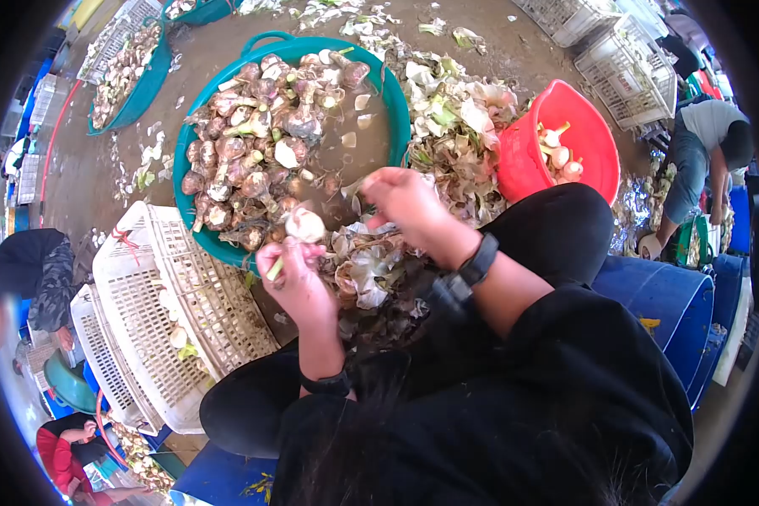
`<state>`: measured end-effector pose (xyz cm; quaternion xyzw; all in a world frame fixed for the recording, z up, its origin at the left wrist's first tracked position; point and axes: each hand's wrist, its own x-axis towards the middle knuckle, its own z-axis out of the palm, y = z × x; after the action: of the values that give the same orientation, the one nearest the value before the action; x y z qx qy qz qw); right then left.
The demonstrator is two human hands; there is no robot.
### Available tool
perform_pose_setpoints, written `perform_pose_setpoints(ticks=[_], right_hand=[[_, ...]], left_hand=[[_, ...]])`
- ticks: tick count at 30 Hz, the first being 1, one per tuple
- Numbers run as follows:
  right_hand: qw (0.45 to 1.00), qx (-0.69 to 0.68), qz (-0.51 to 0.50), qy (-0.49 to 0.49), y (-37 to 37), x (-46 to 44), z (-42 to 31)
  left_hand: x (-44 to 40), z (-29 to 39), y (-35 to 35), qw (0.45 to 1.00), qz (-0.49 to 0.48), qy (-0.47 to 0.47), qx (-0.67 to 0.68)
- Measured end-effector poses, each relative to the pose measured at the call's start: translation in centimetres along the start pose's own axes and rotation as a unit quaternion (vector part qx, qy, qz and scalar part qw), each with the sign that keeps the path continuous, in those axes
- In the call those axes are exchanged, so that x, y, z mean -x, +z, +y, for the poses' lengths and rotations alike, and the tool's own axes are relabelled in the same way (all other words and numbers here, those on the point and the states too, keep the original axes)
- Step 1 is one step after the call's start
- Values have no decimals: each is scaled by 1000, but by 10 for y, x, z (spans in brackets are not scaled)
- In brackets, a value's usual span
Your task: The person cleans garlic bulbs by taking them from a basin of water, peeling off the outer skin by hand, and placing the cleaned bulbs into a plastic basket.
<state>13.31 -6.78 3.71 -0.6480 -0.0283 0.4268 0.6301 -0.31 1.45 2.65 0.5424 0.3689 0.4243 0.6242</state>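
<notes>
My left hand point(299, 274) is closed around a garlic bulb point(305, 225), with the pale peeled head up and a short green stem showing below the fingers. Apart from it, to the right, my right hand point(409, 207) has its fingers curled together over the near edge of the tub; what they hold, if anything, I cannot make out. Just beyond both hands stands a round green tub point(399, 126), filled on its left side with dirty, unpeeled garlic bulbs point(253, 152). Loose papery skins point(367, 266) lie below my hands.
A red basin point(599, 152) with a few peeled bulbs point(557, 156) stands right of a skin heap point(460, 110). White crates point(190, 287) are at my left, blue barrels point(658, 295) at my right. Other people point(704, 160) work at both sides.
</notes>
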Motion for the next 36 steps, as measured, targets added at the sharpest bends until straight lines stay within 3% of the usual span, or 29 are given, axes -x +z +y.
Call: perform_pose_setpoints(ticks=[1, 3, 6, 7, 10, 12, 13, 14, 15, 16, 17, 19, 20, 21, 22, 23, 25, 26, 27, 29, 30, 31, 33, 35, 36], right_hand=[[997, -38, -45, 44, -11, -9, 4], [988, -10, -118, 100, -20, -10, 6], [979, 91, -183, 22, -2, -2, -6], [966, 150, -210, -9, 1, -1, -9], [967, 106, -231, 21, 10, -4, -9], [970, 52, -229, 53, 14, 5, -13], [970, 52, -232, 52, 15, 10, -14], [958, -106, -251, 84, 15, 15, -13], [922, -259, -264, 117, 13, 19, -12], [861, -360, -335, 131, 6, 16, -5], [860, -360, -336, 134, -7, 17, -1], [806, -424, -411, 46, -30, 26, -10], [907, -175, -383, 23, -47, 24, -13], [942, 85, -326, -6, -58, 19, -17], [819, 470, -312, -102, -57, 9, -16], [820, 471, -310, -101, -50, 9, -5], [835, 475, -88, -262, -27, 15, 19], [954, 245, -115, -132, -6, 16, 20], [991, -6, -132, 9, 11, 15, 21], [956, -110, -206, 175, 14, -8, 40], [945, -155, -188, 219, 17, -12, 38], [924, -221, -267, 161, 7, -16, 32], [743, -471, -465, 94, -23, -16, 0], [722, -523, -451, -35, -38, -34, -15], [783, -476, -399, -43, -38, -54, -12]], left_hand=[[-4, 1, -3, 996, 37, -25, 83], [-5, 8, -6, 999, 16, -22, 26], [2, 9, -2, 978, -123, 54, -160], [0, 6, -4, 954, -177, 133, -200], [-3, 6, -9, 960, -161, 110, -202], [-5, 2, -5, 996, -63, -23, -59], [-5, 2, -3, 996, -62, -22, -60], [-5, 1, -1, 984, -49, -127, 118], [-5, 1, -1, 928, -33, -228, 293], [-4, -2, -3, 898, -35, -281, 336], [-9, -9, -12, 899, -32, -281, 335], [-27, -24, -39, 782, 52, -391, 483], [-32, -21, -45, 805, 94, -371, 454], [-34, -17, -48, 805, 102, -379, 445], [-32, -16, -46, 820, 89, -373, 424], [-28, -16, -41, 834, 74, -368, 404], [-13, 2, -15, 886, 86, -369, 268], [-5, 0, -8, 926, 38, -342, 155], [-1, -1, 1, 950, 18, -303, 71], [1, -2, 7, 984, 25, -135, -110], [-5, -3, 2, 992, 76, -88, -40], [-15, -3, -9, 991, 127, -41, 31], [-33, 1, -31, 960, 237, -90, 120], [-40, -17, -55, 928, 290, -216, 86], [-38, -22, -52, 908, 306, -279, 54]])
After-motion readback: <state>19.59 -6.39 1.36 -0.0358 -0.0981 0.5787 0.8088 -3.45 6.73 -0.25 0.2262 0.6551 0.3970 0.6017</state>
